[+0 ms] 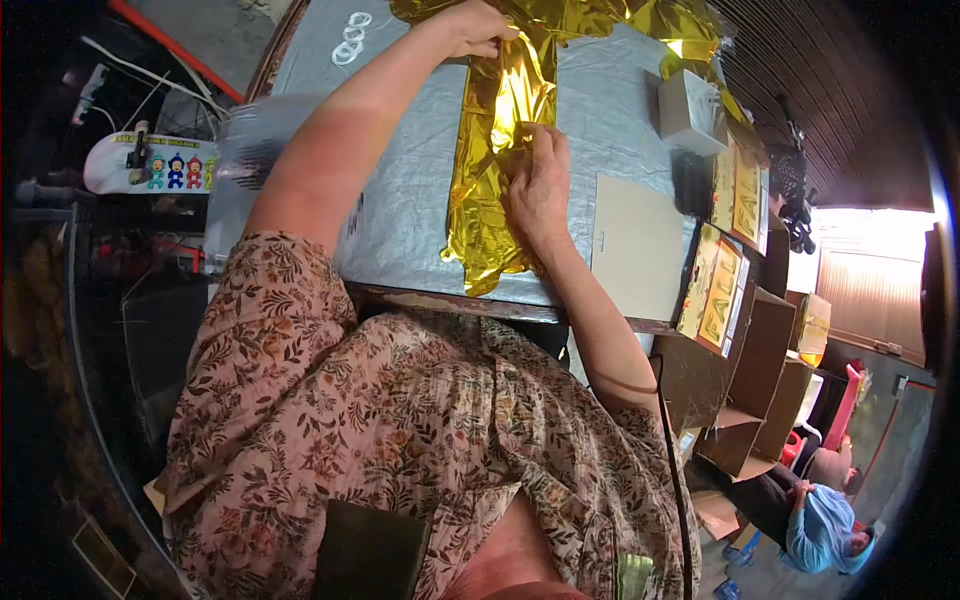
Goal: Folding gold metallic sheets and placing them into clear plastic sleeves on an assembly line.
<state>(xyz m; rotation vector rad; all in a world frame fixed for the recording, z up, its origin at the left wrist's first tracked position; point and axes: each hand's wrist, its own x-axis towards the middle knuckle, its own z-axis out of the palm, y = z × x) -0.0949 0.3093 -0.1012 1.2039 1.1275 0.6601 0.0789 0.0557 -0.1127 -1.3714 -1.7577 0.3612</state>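
Leaning over the grey surface [405, 205], you have both hands on a crinkled gold foil strip [478, 222], which runs from the far side down toward the near edge. Your left hand [474, 28] is at its upper part, close to the frame's top border; the fingers are bent at the foil's edge, but whether they pinch it cannot be told. Your right hand [540, 190] lies lower, along the strip's right side, its fingers curled against the foil; the thumb side is hard to make out, so a pinch there is likewise undetermined. More gold foil [575, 18] is cut off at the top; whether it joins the strip is unclear, and glare washes out the middle folds. White rings [350, 38] lie at upper left. A pale card [635, 245] lies right of your right hand, a white box [690, 112] beyond it, contents indistinct. Clear plastic [240, 165] is partly hidden behind your left arm.
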